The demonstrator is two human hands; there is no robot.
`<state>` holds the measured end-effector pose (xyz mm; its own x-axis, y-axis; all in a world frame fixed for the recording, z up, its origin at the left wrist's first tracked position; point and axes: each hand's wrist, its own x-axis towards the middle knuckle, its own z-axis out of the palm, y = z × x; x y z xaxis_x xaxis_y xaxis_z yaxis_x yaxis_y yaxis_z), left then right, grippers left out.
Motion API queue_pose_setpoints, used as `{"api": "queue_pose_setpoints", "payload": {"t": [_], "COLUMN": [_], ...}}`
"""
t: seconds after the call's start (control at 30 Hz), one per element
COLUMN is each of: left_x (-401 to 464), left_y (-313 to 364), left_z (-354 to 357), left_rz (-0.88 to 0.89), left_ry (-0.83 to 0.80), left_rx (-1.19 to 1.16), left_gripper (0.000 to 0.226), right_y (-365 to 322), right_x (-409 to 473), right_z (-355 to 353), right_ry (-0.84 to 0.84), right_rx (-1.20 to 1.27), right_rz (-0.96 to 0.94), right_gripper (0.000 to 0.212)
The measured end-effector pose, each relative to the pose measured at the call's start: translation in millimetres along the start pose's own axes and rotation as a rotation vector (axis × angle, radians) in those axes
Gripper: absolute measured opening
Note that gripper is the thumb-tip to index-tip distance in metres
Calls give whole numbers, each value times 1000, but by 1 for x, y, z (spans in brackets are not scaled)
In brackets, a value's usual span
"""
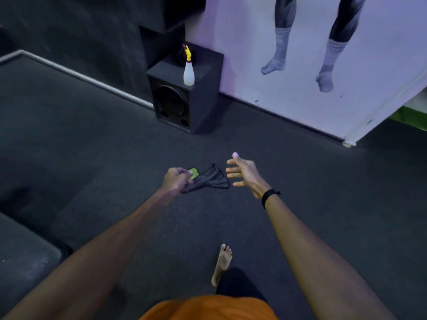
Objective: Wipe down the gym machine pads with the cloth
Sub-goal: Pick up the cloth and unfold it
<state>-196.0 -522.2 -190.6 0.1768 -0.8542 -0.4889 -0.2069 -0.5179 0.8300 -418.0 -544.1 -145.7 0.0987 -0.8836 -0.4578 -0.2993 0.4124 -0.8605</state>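
Note:
My left hand grips one end of a dark grey cloth with a small green patch, held out in front of me above the floor. The cloth hangs slack toward the right. My right hand is spread with straight fingers just right of the cloth's free end, close to it but apart. A black band sits on that wrist. A dark padded bench corner shows at the lower left edge.
A white spray bottle with a yellow trigger stands on a black speaker box against the wall ahead. A wall poster showing legs is at the right. Dark rubber floor lies all around; my bare foot is below.

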Motion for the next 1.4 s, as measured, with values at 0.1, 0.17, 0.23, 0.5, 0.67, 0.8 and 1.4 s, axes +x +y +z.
{"api": "queue_pose_setpoints", "payload": {"t": [0.1, 0.17, 0.23, 0.5, 0.67, 0.8, 1.4], "left_x": [34, 59, 81, 174, 252, 315, 629], "left_y": [21, 35, 38, 16, -7, -33, -359], "left_z": [20, 28, 32, 26, 32, 44, 187], "left_rz": [-49, -59, -112, -314, -411, -554, -512], "left_ry": [39, 53, 73, 170, 147, 96, -163], "left_rx": [41, 54, 24, -111, -62, 3, 682], "left_gripper": [14, 19, 15, 9, 20, 29, 62], "right_y": [-12, -22, -25, -23, -9, 14, 386], "right_x": [49, 87, 121, 255, 331, 390, 726], "right_z": [-22, -33, -37, -7, 9, 14, 122], "right_ry": [-41, -86, -103, -249, -306, -391, -654], "right_rx": [-22, -66, -111, -308, -402, -477, -1010], "right_rz": [60, 60, 108, 186, 229, 285, 206], "right_gripper": [55, 51, 48, 34, 37, 41, 42]}}
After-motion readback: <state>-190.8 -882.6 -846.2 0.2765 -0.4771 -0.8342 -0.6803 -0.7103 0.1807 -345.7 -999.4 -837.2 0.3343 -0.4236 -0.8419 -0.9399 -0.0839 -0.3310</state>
